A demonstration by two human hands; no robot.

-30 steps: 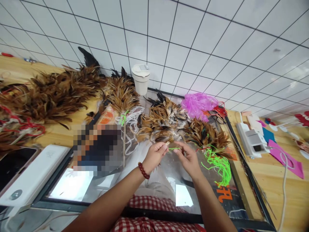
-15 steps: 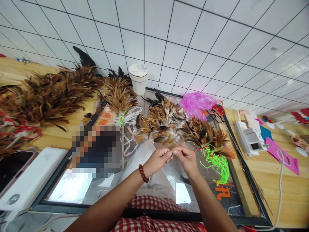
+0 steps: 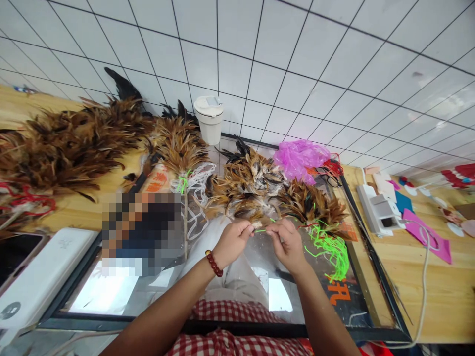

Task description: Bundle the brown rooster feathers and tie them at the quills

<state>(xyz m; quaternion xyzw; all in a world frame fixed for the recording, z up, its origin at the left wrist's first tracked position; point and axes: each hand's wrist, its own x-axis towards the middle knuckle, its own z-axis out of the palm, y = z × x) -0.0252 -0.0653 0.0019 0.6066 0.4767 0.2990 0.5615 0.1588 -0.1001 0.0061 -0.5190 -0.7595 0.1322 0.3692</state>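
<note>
Between my two hands a short length of green string [image 3: 261, 231] is stretched over the glass tabletop [image 3: 156, 301]. My left hand [image 3: 233, 241], with a dark red bead bracelet [image 3: 214, 263] at the wrist, pinches one end. My right hand [image 3: 285, 243] pinches the string on the other side. Beside my right hand lies a tangle of bright green strings [image 3: 334, 252]. Just beyond my hands are loose brown feathers [image 3: 248, 180] and another feather clump [image 3: 315, 200]. To the left, a feather bundle [image 3: 180, 143] on a thin stick [image 3: 185, 222] is bound with green string.
A white lidded cup [image 3: 210, 121] stands by the tiled wall. A pink plastic bag [image 3: 300, 158] lies behind the feathers. At right are a white power strip [image 3: 376, 210] and its cable; at left, a large feather pile [image 3: 70, 143], a long white device [image 3: 44, 277] and a phone [image 3: 18, 257].
My hands have moved slightly apart, and green string now shows between them. The whole view has shifted a little.
</note>
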